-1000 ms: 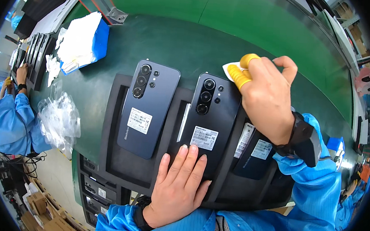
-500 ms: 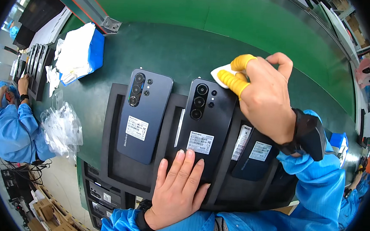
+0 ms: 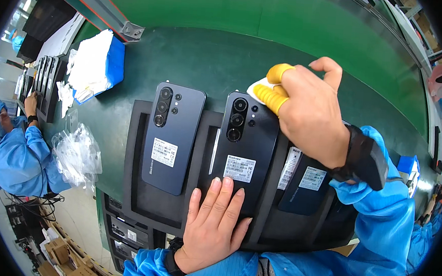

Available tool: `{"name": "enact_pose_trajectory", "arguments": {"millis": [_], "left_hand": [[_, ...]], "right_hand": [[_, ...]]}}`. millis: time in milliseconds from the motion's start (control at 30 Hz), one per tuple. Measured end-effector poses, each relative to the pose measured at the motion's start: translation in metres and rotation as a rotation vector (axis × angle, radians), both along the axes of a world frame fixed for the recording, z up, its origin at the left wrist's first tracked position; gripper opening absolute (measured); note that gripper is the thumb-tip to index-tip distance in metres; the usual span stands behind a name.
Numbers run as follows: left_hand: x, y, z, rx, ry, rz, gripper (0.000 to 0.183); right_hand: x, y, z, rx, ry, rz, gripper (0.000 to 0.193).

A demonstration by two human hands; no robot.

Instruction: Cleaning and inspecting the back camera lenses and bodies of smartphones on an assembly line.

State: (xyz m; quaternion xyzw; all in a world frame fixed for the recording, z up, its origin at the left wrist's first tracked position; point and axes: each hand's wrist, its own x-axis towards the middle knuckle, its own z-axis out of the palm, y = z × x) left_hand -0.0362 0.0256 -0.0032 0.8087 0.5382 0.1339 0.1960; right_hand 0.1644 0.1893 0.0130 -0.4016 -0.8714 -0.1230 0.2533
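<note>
A dark smartphone point(image 3: 259, 140) lies face down across a black foam tray point(image 3: 132, 157), its three camera lenses at the far end and a white label lower down. My left hand point(image 3: 211, 235) rests flat over its near end, fingers spread. My right hand point(image 3: 310, 111), with yellow finger cots on two fingers, pinches a folded white wiping cloth point(image 3: 256, 85) at the phone's far right corner. To the left, a blue-grey smartphone point(image 3: 183, 122) leans on the tray, also back up. Another smartphone point(image 3: 299, 197) sits in a slot at right, partly hidden by my right arm.
At the far left, a blue box point(image 3: 115, 61) overflows with white cloths; clear plastic bags point(image 3: 76, 156) lie nearer. A metal post point(image 3: 104, 7) rises behind. More trayed phones point(image 3: 127, 231) sit below the bench's left edge. A co-worker in blue point(image 3: 20, 147) handles trays at left.
My right hand and the cloth have shifted slightly left and nearer along the phone's far edge. My left hand stays on the phone. The co-worker has moved slightly.
</note>
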Motion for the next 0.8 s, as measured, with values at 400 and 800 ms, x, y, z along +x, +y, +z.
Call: {"name": "enact_pose_trajectory", "arguments": {"millis": [400, 800], "left_hand": [[-0.001, 0.002, 0.003, -0.002, 0.03, 0.0, 0.054], [0.0, 0.001, 0.003, -0.015, 0.018, 0.015, 0.059]], "right_hand": [[-0.022, -0.004, -0.008, 0.034, -0.045, -0.004, 0.006], [-0.019, -0.004, -0.004, -0.214, 0.084, 0.079, 0.016]]}}
